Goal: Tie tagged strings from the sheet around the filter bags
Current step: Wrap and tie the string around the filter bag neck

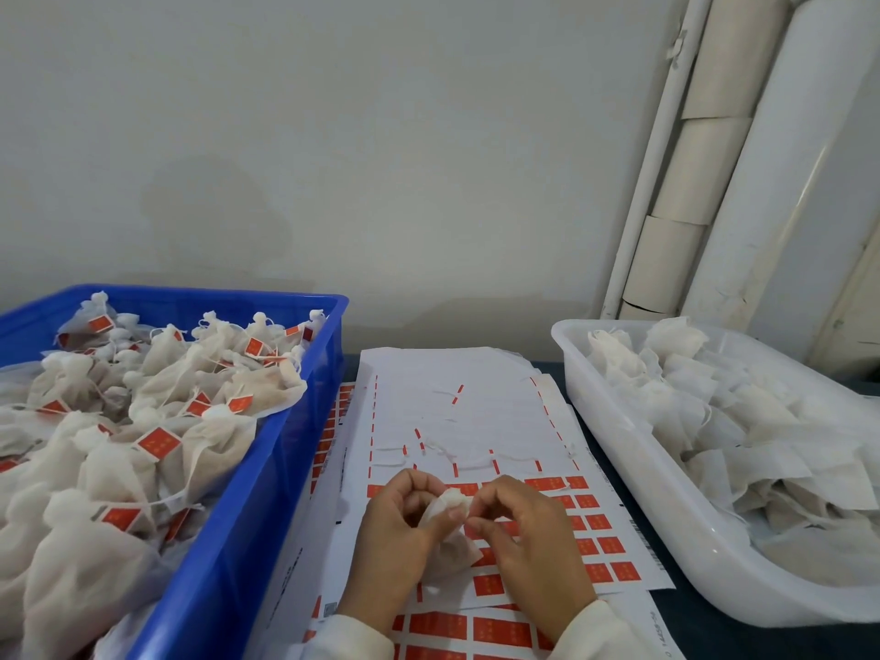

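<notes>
At lower centre, the left hand (397,526) and right hand (524,531) both pinch a filter bag (445,509), seemingly at its gathered neck, above the sheet (476,412).

Your left hand (397,526) and right hand (521,528) cover most of the filter bag (447,554); can't tell if string's round its neck. Blue crate (266,469) cut off left and bottom. Tag print (488,584) too small to read.
</notes>
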A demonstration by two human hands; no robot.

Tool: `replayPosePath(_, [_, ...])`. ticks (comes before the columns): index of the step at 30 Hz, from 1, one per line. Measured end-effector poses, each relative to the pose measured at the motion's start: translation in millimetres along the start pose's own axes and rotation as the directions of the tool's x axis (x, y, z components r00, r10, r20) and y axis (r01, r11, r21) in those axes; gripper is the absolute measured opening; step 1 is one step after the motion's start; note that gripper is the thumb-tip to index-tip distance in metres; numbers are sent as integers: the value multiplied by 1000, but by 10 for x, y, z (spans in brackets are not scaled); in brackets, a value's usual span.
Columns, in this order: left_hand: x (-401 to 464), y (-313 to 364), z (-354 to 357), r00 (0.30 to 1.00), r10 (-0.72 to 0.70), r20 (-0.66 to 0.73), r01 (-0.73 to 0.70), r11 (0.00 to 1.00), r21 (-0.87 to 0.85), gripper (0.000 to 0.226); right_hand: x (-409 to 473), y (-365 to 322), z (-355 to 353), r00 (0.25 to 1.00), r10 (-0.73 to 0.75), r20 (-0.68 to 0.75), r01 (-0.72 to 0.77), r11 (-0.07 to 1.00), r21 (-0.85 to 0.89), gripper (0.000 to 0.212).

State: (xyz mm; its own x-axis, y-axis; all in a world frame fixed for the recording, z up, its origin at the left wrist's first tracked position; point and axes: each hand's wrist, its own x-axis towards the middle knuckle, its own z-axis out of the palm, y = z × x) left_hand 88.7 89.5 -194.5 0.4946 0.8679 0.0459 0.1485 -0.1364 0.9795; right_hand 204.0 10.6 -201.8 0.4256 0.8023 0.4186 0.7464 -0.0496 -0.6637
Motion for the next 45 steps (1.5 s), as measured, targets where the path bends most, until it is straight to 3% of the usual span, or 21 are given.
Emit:
replayPosePath(5, [24, -15, -3, 999, 25, -21, -24, 999, 25, 16, -3, 15, -19, 994, -94, 55, 100, 987, -124, 27])
replayPosePath(8, [34, -11, 4, 1000, 3, -13, -3, 1000, -3, 16, 3, 19, -26, 990, -117, 75, 124, 988, -90, 22])
replayPosePath(17, [50, -11, 7, 1000, -29, -10, 29, 998, -49, 10, 36, 72, -41, 994, 88, 69, -94, 992, 85, 18])
replayPosePath(21, [40, -2, 25, 999, 9, 48, -11, 998, 55, 11, 42, 57, -19, 992, 108, 68, -118, 980, 159, 16])
replayPosePath(28, [38, -34, 19, 999, 51, -16, -50, 996, 71, 16, 27, 34, -49, 994, 54, 100, -56, 998, 24, 21])
replayPosePath(38, [33, -15, -8, 993, 56, -102, -57, 998, -4, 16, 79, 33, -101, 991, 131, -6, -131, 990, 52, 18])
replayPosePath(45, [-2, -10, 6, 998, 50, -34, -49, 998, 39, 13, 62, 60, -98, 991, 62, 117, -63, 998, 8, 11])
